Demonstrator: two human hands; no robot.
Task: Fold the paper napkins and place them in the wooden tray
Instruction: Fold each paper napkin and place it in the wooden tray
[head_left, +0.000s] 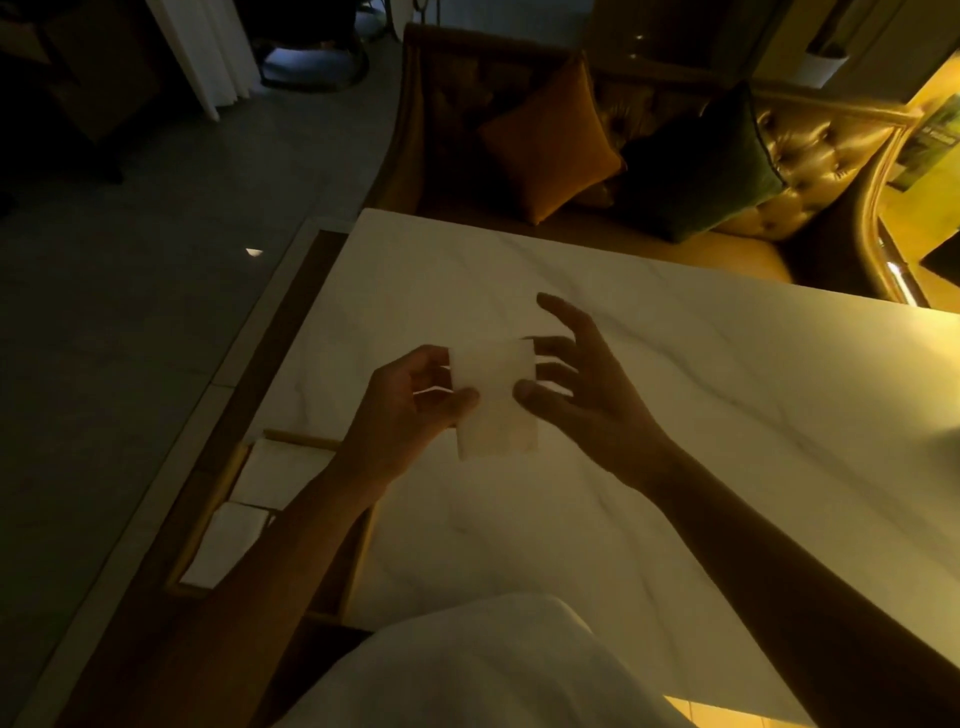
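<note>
A folded white paper napkin (496, 397) is held above the marble table (701, 415). My left hand (410, 410) pinches its left edge between thumb and fingers. My right hand (576, 379) is beside its right edge with fingers spread; its thumb and fingertips touch the napkin without gripping it. The wooden tray (228, 470) sits at the table's left edge under my left forearm and holds folded white napkins (275, 473), with another one (228, 545) nearer to me.
A tufted golden sofa (810, 150) with an orange cushion (550, 140) and a dark green cushion (701, 166) stands behind the table. The floor drops off to the left of the table. White cloth (493, 670) covers my lap at the bottom.
</note>
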